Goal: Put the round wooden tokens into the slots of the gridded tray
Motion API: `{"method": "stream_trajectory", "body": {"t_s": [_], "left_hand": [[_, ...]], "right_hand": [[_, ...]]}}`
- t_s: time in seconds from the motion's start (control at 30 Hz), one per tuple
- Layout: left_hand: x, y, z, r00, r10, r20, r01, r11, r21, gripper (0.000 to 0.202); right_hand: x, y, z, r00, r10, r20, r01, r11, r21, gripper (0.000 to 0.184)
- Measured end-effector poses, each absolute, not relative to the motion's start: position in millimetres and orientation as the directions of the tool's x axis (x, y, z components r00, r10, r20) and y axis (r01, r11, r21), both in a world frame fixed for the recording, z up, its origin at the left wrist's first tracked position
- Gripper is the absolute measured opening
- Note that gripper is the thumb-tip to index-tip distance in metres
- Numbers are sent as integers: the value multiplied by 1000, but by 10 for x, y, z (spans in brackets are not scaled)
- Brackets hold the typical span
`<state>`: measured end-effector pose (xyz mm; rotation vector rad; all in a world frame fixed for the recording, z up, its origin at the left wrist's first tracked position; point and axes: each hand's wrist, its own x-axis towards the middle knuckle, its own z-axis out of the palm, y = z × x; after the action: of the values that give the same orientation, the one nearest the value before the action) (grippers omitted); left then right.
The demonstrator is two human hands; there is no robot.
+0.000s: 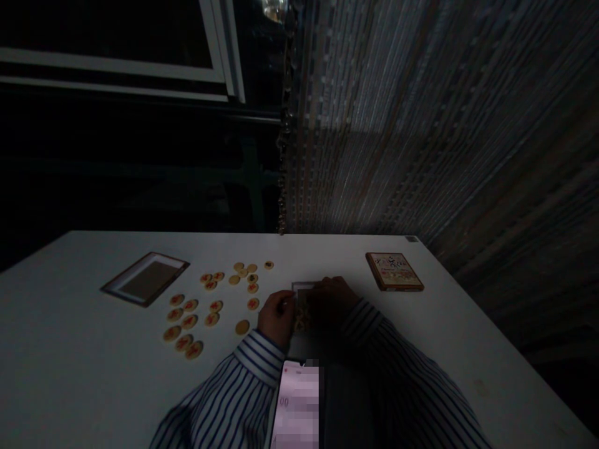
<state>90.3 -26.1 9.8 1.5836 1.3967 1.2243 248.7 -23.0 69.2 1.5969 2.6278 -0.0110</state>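
Tan pieces (302, 319) lie inside a small pale-rimmed box (303, 285) on the white table (93, 374), where the left hand (276, 317) curls at its left edge and the right hand (334, 300) rests over its right side in deep shadow; whether either grips a piece, I cannot tell. To the left spread round discs (189, 322), many marked in red, with an open tray (152, 280) beyond, while a closed patterned box (394, 271) lies to the right and a lit phone (289, 411) shows between the striped sleeves (224, 390).
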Motion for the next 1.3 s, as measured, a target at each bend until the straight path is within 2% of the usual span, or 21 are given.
{"method": "stream_trajectory", "body": {"t_s": [0.37, 0.77, 0.97, 1.3], "left_hand": [[901, -269, 139, -23, 975, 220, 367, -196, 909, 21], [902, -263, 119, 14, 972, 234, 416, -219, 883, 22], [901, -255, 81, 20, 969, 245, 420, -230, 878, 22], [898, -258, 72, 36, 961, 274, 446, -261, 856, 21]], "right_hand": [[2560, -199, 792, -405, 911, -78, 912, 409, 41, 21], [2806, -232, 963, -329, 944, 6, 944, 328, 40, 25], [2621, -196, 867, -393, 912, -116, 917, 399, 30, 22], [2463, -262, 806, -489, 868, -86, 871, 492, 15, 20]]}}
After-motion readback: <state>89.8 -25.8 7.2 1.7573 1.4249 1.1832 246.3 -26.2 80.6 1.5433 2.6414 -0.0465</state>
